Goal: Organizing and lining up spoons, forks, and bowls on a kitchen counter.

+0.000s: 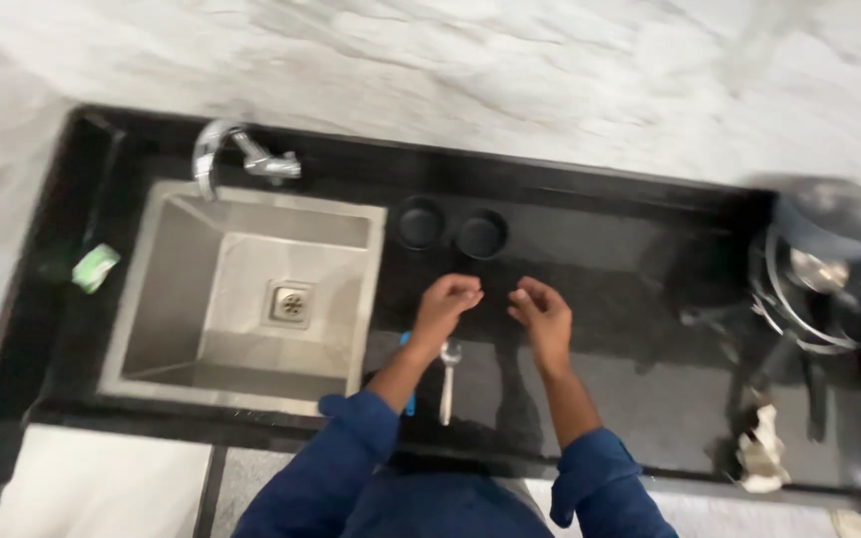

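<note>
Right now both hands hover empty, fingers curled, over black tabletop [630, 299]: left hand [447, 304], right hand [542, 311]. Metal spoon [447, 379] lies flat just below left hand, beside the steel sink [181, 289].

Both hands over black counter [640, 399], fingers curled, holding nothing. Left hand [447, 304] above spoon [447, 379] lying on counter; blue thing by left wrist, mostly hidden. Right hand [542, 314] just beside left. Two black bowls [450, 229] behind hands. Steel sink [241, 294] and tap [241, 154] left. Pots [829, 269] far right.
</note>
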